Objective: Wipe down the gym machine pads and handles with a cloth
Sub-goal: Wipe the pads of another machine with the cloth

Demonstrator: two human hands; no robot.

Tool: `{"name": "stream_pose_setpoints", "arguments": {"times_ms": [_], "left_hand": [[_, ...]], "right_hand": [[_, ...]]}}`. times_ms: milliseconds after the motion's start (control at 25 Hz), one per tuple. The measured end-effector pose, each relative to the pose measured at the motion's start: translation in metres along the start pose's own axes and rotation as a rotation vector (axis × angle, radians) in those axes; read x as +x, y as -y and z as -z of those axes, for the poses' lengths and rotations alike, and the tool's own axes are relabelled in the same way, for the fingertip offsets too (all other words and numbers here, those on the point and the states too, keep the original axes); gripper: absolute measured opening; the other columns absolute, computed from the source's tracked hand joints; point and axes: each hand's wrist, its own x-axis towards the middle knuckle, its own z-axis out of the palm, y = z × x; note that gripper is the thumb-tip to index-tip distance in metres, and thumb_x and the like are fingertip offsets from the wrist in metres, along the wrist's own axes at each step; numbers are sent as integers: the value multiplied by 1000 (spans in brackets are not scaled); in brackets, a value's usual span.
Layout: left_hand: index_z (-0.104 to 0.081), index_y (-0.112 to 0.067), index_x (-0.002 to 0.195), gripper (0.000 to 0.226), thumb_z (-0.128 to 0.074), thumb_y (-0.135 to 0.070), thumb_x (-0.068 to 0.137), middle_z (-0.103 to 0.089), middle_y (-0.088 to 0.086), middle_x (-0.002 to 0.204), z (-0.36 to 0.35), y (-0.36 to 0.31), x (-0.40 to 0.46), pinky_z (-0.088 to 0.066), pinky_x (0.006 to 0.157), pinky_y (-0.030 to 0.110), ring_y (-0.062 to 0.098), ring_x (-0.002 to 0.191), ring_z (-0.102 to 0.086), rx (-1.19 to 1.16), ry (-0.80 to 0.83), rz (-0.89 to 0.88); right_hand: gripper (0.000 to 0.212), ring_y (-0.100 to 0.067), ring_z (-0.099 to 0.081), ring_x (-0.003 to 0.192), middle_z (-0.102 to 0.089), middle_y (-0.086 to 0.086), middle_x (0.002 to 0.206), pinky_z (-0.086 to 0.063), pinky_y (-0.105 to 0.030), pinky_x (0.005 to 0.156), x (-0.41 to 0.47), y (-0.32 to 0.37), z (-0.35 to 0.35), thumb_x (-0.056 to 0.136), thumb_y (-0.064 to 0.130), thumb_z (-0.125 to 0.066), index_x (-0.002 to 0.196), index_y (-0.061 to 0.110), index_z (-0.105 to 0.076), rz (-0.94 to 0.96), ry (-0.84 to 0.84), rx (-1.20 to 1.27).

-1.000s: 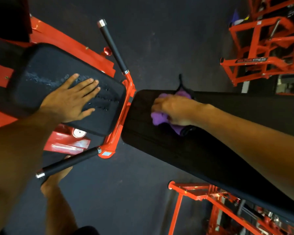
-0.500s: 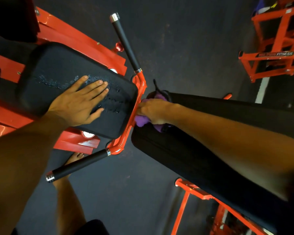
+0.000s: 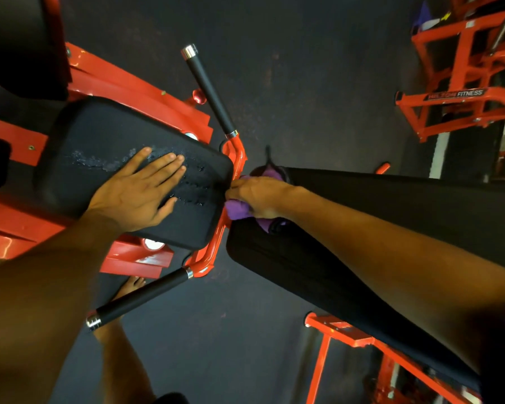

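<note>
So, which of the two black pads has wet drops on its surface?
The shorter pad under the flat left hand: it glistens with droplets. The long pad looks dry; the right hand holds the purple cloth at its end.

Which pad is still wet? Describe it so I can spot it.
Find the red machine frame on the left. The wet pad is the short black one under the flat left hand. Unlike the long black bench beside it, droplets streak its surface.

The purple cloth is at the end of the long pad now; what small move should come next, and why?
Probably carry the purple cloth, held in the right hand, across the red bar onto the square pad. Wet droplets lie unwiped there beside the flat left hand, and the cloth already sits at that edge of the long pad.
</note>
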Motion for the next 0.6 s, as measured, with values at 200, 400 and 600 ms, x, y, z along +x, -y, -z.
{"name": "stream_pose_setpoints", "arguments": {"times_ms": [200,400,600], "left_hand": [[-37,-3,157,68,-34,-42,102,-32,13,166,4,1,-1,-15,126,57,20,156,-17,-16,46,-2],[-35,-3,158,69,-29,-44,102,-30,14,167,-2,1,-3,-11,127,56,17,153,-7,-13,39,-13],[-33,-4,159,71,-26,-45,102,-28,13,168,-1,2,-1,-11,127,56,18,153,-3,0,68,-10]], "right_hand": [[55,-35,-37,139,-44,-11,144,-31,-55,116,8,30,-40,92,32,-63,142,15,-46,-339,-68,-278],[43,-32,-35,142,-52,-5,143,-22,-53,121,17,99,-104,97,28,-59,138,16,-52,-195,147,-268],[43,-28,-43,137,-54,-1,141,-33,-48,115,-15,34,-55,94,29,-67,134,20,-55,-246,16,-272]]}}
